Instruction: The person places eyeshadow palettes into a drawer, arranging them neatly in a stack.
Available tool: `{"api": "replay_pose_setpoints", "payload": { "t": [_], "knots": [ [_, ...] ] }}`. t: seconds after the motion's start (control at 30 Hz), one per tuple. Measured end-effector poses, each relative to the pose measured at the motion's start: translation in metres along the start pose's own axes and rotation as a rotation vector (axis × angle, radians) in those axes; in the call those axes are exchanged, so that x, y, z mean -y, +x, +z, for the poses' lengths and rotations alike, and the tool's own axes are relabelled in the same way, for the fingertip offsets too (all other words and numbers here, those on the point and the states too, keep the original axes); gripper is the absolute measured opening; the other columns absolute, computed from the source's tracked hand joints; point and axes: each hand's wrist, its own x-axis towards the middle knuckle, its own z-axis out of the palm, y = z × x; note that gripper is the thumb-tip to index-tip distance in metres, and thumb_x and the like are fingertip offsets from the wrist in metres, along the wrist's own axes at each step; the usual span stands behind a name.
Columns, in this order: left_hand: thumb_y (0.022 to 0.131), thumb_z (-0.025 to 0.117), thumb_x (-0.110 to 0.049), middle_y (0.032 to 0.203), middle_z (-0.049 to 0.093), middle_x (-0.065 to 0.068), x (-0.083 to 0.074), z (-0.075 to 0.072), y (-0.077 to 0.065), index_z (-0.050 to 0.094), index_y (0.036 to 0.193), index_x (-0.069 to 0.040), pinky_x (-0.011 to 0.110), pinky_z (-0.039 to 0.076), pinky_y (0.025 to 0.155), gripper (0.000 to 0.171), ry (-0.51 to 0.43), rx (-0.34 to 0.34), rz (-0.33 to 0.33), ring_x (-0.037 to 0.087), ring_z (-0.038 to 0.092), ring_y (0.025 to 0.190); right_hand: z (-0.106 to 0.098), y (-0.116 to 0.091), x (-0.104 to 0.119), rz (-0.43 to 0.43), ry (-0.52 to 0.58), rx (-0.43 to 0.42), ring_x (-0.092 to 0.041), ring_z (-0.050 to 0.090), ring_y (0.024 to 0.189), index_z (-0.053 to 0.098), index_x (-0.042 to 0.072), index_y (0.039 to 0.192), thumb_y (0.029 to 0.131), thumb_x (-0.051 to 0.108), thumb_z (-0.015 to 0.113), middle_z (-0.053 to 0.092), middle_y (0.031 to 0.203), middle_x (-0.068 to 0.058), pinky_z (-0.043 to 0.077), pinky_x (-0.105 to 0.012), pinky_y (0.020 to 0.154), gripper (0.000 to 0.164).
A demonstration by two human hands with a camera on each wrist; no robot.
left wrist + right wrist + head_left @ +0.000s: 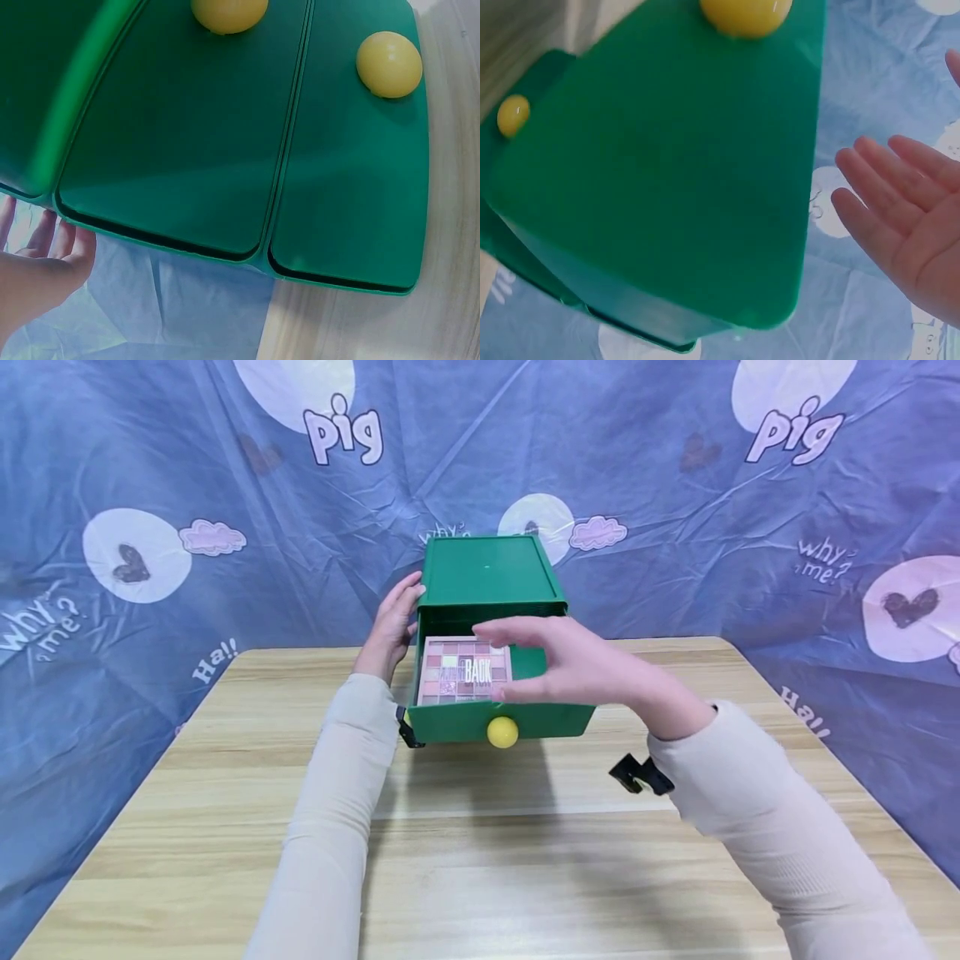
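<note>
A green drawer cabinet point(487, 568) stands on the table with its top drawer point(450, 725) pulled out. A pinkish eyeshadow palette point(446, 675) with the word "BACK" on it lies in the left part of that drawer. My left hand point(392, 627) rests against the cabinet's left side, and its fingers point(81, 251) show at the cabinet edge in the left wrist view. Above the drawer hovers my right hand point(573, 664), thumb and fingers spread apart, holding nothing. It overlaps the palette's right edge in the head view. A round yellow knob point(502, 732) sits on the drawer front.
Lower drawers with yellow knobs point(389, 64) are closed below the pulled-out one. The wooden table point(480, 877) extends in front of the cabinet and to both sides. Behind it hangs a blue printed cloth point(637, 460).
</note>
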Motion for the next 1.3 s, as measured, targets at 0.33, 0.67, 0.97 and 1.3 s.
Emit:
{"api": "replay_pose_setpoints", "payload": {
  "t": [0.33, 0.67, 0.97, 1.3],
  "knots": [
    [0.082, 0.052, -0.015, 0.120, 0.048, 0.009, -0.001, 0.000, -0.001, 0.046, 0.125, -0.013, 0.037, 0.029, 0.087, 0.043, 0.013, -0.011, -0.004, 0.017, 0.044, 0.107, 0.028, -0.036, 0.006, -0.093, 0.255, -0.179, -0.015, 0.056, 0.083, 0.056, 0.004, 0.109, 0.075, 0.006, 0.066, 0.060, 0.094, -0.003, 0.043, -0.031, 0.072, 0.035],
    [0.083, 0.052, -0.015, 0.120, 0.048, 0.009, 0.001, 0.000, 0.000, 0.045, 0.126, -0.013, 0.037, 0.029, 0.088, 0.043, 0.020, -0.009, -0.004, 0.016, 0.044, 0.107, 0.074, -0.061, -0.001, -0.077, 0.598, -0.186, -0.018, 0.055, 0.070, 0.058, -0.003, 0.097, 0.079, -0.001, 0.058, 0.059, 0.080, -0.008, 0.045, -0.029, 0.061, 0.017],
    [0.084, 0.051, -0.016, 0.121, 0.048, 0.008, -0.001, 0.002, -0.001, 0.045, 0.127, -0.014, 0.037, 0.029, 0.088, 0.043, 0.027, -0.011, -0.012, 0.016, 0.043, 0.108, 0.117, -0.067, -0.024, 0.331, 0.866, -0.199, -0.017, 0.057, 0.066, 0.055, -0.010, 0.098, 0.082, 0.009, 0.058, 0.060, 0.079, -0.017, 0.047, -0.034, 0.065, 0.025],
    [0.084, 0.052, -0.017, 0.121, 0.047, 0.007, -0.001, 0.001, -0.001, 0.044, 0.127, -0.014, 0.038, 0.029, 0.089, 0.044, 0.041, -0.005, -0.003, 0.016, 0.043, 0.108, 0.131, -0.056, -0.033, 0.488, 0.884, -0.355, -0.023, 0.058, 0.066, 0.052, -0.011, 0.101, 0.084, 0.014, 0.056, 0.062, 0.078, -0.014, 0.046, -0.033, 0.066, 0.030]
  ]
}}
